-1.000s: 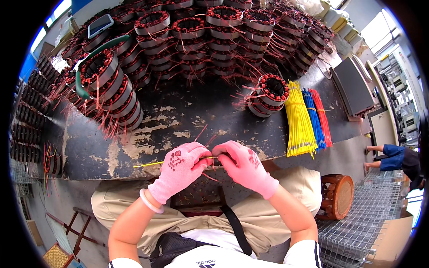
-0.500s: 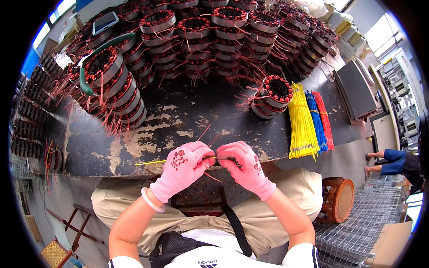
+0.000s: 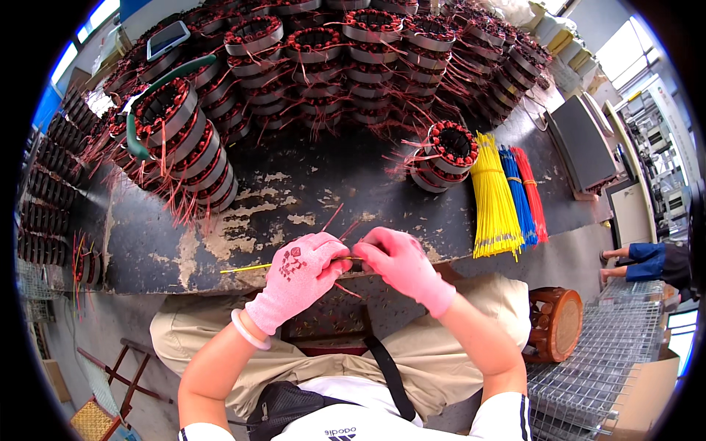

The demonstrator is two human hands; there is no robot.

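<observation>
Both hands wear pink gloves and meet above my lap, at the near edge of the bench. My left hand (image 3: 305,268) is closed around a yellow wire (image 3: 246,269), whose length sticks out to the left. Thin red wires (image 3: 332,217) poke out above and below the left fingers. Just to the right, my right hand (image 3: 403,266) pinches a wire end in the small gap between the hands. The exact join is hidden by the fingertips. Beyond the hands stands a short stack of wound stator rings (image 3: 443,156) with red leads.
Bundles of yellow wires (image 3: 494,202), blue wires (image 3: 518,195) and red wires (image 3: 530,192) lie at the right. A tall stator stack (image 3: 195,158) with a green band stands left; many more line the back. A wooden stool (image 3: 555,325) and a person in blue shorts (image 3: 647,261) are at right.
My right hand has turned slightly and shifted up, its fingertips drawn a little away from the left ones. The left hand keeps its hold on the yellow wire.
</observation>
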